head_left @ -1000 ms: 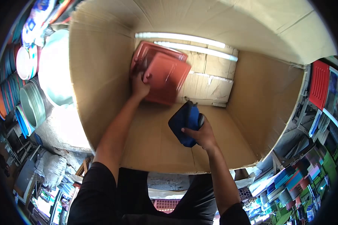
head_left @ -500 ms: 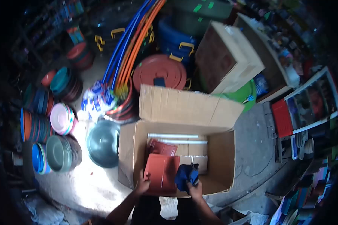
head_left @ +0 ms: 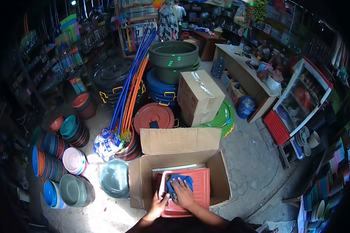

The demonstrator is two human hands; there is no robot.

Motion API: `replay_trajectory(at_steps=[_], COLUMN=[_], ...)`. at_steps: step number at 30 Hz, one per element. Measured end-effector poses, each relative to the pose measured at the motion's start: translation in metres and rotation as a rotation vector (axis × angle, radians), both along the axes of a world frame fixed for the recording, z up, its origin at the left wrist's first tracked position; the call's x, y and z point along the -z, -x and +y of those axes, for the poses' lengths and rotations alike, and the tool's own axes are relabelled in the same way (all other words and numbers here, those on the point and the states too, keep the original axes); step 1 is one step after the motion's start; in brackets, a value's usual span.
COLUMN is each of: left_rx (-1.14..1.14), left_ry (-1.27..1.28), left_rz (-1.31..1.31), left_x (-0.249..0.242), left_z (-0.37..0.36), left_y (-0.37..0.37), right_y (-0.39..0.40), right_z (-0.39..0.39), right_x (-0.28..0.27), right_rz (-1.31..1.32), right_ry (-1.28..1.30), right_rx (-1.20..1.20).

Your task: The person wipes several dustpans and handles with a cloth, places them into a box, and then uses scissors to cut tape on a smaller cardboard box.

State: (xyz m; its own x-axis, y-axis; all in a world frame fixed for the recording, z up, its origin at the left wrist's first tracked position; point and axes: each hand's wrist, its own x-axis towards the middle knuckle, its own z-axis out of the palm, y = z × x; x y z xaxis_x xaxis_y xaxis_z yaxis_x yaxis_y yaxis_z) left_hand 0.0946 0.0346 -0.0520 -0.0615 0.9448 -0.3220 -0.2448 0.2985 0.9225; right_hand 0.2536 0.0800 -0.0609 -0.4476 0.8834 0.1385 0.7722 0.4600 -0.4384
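Note:
My left hand (head_left: pixel 158 204) grips the near left edge of a red plastic tray-like piece (head_left: pixel 201 188) with a ribbed face. Its fingers are closed around the rim. My right hand (head_left: pixel 184 195) lies flat with fingers spread on a blue cloth (head_left: pixel 188 180), pressing it against the red piece's left part. The red piece is raised over the near side of an open cardboard box (head_left: pixel 218 179) and hides much of the inside. A white strip (head_left: pixel 175 167) shows at the back of the box.
A grey-green basin (head_left: pixel 114 178) stands left of the box, with stacked pots and basins (head_left: pixel 74 190) beyond. Behind are a red-lidded bin (head_left: pixel 154 116), blue and orange poles (head_left: pixel 133 85) and a taped carton (head_left: pixel 198 95). A glass-fronted case (head_left: pixel 299 101) stands at right.
The view has tilted up. The red piece is lifted from inside the box. My right hand has moved left from holding the cloth over the box to pressing it on the red piece.

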Motion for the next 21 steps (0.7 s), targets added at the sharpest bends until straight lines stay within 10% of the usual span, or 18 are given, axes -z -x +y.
replay_trajectory(at_steps=[21], left_rx=[-0.04], left_ry=[-0.18], left_rz=[0.069], left_x=[-0.057], left_z=[0.027], left_y=[-0.052], right_y=[-0.069], right_z=[0.055], right_x=[-0.023], right_rz=[0.443], right_ry=[-0.098], right_rx=[0.423])
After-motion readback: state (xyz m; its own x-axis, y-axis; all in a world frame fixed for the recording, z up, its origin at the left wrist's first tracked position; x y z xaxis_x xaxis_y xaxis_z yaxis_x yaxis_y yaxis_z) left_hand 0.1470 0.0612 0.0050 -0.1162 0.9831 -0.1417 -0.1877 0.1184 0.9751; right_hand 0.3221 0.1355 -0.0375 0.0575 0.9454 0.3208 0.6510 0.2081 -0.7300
